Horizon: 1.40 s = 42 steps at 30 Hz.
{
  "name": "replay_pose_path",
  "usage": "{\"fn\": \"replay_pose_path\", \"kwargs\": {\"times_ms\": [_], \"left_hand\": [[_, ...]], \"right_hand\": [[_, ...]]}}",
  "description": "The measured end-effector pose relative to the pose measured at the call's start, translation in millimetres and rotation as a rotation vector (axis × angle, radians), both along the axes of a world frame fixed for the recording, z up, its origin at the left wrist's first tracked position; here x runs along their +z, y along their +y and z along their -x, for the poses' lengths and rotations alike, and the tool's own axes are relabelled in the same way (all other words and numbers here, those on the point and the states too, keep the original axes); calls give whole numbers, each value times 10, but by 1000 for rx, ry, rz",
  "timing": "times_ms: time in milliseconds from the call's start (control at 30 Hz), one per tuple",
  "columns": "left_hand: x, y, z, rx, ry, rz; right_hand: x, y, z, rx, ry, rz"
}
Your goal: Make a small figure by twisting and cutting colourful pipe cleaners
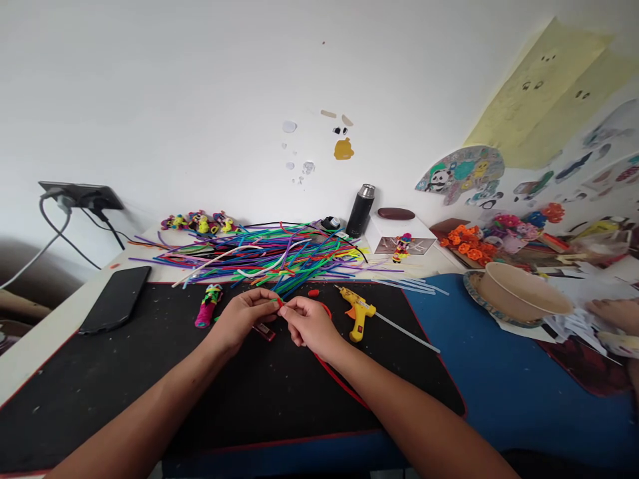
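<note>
My left hand (250,316) and my right hand (310,324) meet over the black mat (239,406), fingertips pinched together. Between them shows a small red and green piece of pipe cleaner (279,303), mostly covered by the fingers. A long red pipe cleaner (344,386) curves from behind my right hand and passes under that forearm; whether it joins the held piece is hidden. A small red coil (313,293) lies just beyond my right hand. Left of my left hand lies a magenta, yellow and green pipe-cleaner figure (208,306). A dark red box-like item (264,331) is partly hidden below the hands.
A yellow glue gun (357,313) with a long glue stick lies right of my hands. Behind is a heap of coloured pipe cleaners (269,253). A phone (116,299) lies left, a black flask (360,211) stands behind, a bowl (524,293) sits right.
</note>
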<state>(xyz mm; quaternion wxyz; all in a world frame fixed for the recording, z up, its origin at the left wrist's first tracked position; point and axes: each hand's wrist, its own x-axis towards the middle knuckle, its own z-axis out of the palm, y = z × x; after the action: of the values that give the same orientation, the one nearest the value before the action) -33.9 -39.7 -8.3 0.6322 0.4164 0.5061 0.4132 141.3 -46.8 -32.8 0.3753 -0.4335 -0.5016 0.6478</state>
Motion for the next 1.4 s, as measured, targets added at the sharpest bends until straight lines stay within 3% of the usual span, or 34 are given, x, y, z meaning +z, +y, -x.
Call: {"fn": "replay_pose_path", "kwargs": {"times_ms": [267, 533, 900, 1200, 1400], "left_hand": [[-54, 34, 23, 3, 104, -67], [-9, 8, -26, 15, 58, -71], [-81, 49, -169, 163, 64, -149], [-87, 10, -113, 73, -14, -58], [-128, 9, -55, 38, 119, -121]], "right_hand": [[46, -13, -30, -15, 31, 69], [23, 3, -65, -6, 84, 87], [12, 5, -32, -34, 132, 104], [5, -5, -61, -34, 153, 136], [2, -17, -48, -11, 139, 117]]}}
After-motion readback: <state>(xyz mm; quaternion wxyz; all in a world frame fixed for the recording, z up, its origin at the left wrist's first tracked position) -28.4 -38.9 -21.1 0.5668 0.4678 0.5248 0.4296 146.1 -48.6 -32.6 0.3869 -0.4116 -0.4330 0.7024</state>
